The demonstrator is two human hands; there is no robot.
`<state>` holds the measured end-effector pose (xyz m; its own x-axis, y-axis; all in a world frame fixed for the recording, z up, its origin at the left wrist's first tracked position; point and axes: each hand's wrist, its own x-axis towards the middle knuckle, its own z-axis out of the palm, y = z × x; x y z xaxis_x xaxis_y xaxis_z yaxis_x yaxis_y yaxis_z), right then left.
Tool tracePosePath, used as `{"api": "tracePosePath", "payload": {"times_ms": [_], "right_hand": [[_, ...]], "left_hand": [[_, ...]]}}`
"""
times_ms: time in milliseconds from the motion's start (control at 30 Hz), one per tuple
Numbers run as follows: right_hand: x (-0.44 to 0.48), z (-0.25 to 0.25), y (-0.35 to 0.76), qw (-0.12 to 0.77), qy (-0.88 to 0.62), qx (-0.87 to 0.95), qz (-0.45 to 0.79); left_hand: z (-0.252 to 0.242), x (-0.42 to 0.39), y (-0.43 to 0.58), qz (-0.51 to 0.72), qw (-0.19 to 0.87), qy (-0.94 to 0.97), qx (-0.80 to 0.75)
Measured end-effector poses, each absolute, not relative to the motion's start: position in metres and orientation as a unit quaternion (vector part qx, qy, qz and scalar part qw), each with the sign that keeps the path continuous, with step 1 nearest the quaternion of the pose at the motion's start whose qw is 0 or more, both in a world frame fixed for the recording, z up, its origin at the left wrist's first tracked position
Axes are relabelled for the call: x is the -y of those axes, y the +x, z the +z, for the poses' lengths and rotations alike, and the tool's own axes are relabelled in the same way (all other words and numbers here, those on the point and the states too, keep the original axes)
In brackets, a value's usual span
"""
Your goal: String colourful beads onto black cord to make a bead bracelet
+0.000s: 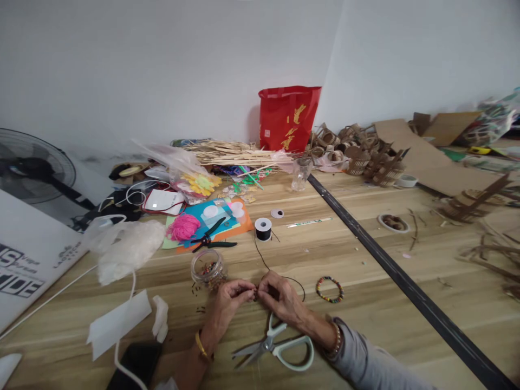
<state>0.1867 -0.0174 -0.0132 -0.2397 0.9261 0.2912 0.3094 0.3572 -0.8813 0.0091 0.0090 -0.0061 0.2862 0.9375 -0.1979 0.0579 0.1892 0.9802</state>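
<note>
My left hand [228, 304] and my right hand [281, 297] meet above the table, thumb and forefinger pinched on each. Between the fingertips is a short string of small dark beads [255, 293], partly hidden by the fingers. A thin black cord [262, 259] runs from a white-rimmed spool [263, 229] down to my right hand and loops out beyond it. Scissors [270, 344] with pale green handles lie partly spread just below my hands. Left of them stands a clear jar [208, 267] of small beads, with several spilled beside it. A colourful bead bracelet [330, 290] rests to the right.
Pliers [209, 238] and pink yarn [183, 226] lie on coloured paper. Behind are a glass cup [299, 176], bamboo strips [227, 153] and a red bag [288, 119]. A black strip [390, 265] crosses the table; small woven baskets [382, 168] stand beyond it.
</note>
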Motion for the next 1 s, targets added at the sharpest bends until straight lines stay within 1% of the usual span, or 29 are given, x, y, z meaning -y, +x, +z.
{"api": "tracePosePath", "payload": {"times_ms": [600, 767, 1000], "right_hand": [[0.0175, -0.0121, 0.1856, 0.434, -0.442, 0.699, 0.357], [0.0178, -0.0114, 0.1857, 0.426, -0.447, 0.705, 0.349], [0.0177, -0.0104, 0.1852, 0.436, -0.439, 0.706, 0.344]], "left_hand": [[-0.0033, -0.0075, 0.0095, 0.347, 0.6, 0.538, -0.481], [-0.0085, -0.0084, 0.0091, 0.354, 0.603, 0.533, -0.477], [-0.0125, -0.0098, 0.0091, 0.355, 0.607, 0.533, -0.47]]}}
